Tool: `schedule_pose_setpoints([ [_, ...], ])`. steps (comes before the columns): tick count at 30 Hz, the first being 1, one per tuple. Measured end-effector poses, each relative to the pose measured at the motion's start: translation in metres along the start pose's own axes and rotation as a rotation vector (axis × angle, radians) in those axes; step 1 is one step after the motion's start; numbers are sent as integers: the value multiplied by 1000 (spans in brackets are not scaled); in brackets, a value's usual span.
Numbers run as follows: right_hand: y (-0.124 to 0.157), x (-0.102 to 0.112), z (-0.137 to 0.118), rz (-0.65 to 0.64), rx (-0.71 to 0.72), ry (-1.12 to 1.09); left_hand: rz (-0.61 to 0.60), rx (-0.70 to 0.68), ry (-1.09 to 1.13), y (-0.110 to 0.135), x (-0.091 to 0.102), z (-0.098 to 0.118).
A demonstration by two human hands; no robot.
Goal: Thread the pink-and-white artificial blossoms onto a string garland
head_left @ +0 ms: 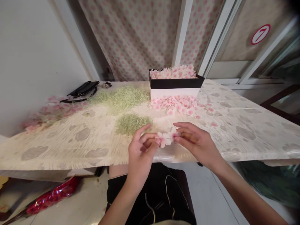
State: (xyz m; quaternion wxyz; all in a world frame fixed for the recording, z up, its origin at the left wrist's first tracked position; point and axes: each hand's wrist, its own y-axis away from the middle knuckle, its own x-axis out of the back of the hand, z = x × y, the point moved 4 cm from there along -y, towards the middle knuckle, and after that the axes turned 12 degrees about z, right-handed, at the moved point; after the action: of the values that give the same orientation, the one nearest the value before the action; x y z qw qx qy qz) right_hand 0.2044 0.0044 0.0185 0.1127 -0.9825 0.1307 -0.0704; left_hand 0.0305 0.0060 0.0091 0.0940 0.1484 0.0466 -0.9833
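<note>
Pale pink artificial blossoms (166, 137) hang between my two hands, just above the table's front edge. My left hand (145, 146) pinches the blossoms at their left end between thumb and fingers, its index finger raised. At the right end, my right hand (193, 137) pinches another blossom with thumb and fingertips. Whether a stem joins the blossoms is too small to make out. A small clump of pale green stems (133, 124) lies just beyond my left hand. Loose pink blossoms (179, 105) are spread on the table past my right hand.
A black-rimmed white box (175, 92) heaped with blossoms stands at the back. Left of it lies a larger green pile (125, 97). A black bag (82, 90) and more pink flowers (52, 111) lie on the left of the patterned tablecloth (234, 131). A red wrapped bundle (53, 197) is below.
</note>
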Motion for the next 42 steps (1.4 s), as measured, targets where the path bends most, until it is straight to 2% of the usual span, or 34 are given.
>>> schedule_pose_setpoints([
  [11, 16, -7, 9, -29, -1, -30, 60, -7, 12, 16, 12, -5],
  [14, 20, -8, 7, -32, -4, -36, 78, -122, 17, 21, 16, -1],
  [20, 31, -15, 3, -138, -88, -114, -17, -437, -11, 31, 15, 4],
  [24, 38, -18, -1, -201, -81, -149, -46, -547, -60, 36, 14, 2],
  [30, 42, -18, -6, -244, -46, -208, -59, -615, -139, 37, 14, 0],
  [37, 43, -14, -4, -264, 15, -68, -60, -648, -213, 41, 15, 0],
  [40, 43, -15, -6, -218, 23, -55, -20, -603, -222, 44, 18, -1],
  [42, 45, -16, -7, -173, 41, -49, 2, -488, -187, 47, 20, -3],
])
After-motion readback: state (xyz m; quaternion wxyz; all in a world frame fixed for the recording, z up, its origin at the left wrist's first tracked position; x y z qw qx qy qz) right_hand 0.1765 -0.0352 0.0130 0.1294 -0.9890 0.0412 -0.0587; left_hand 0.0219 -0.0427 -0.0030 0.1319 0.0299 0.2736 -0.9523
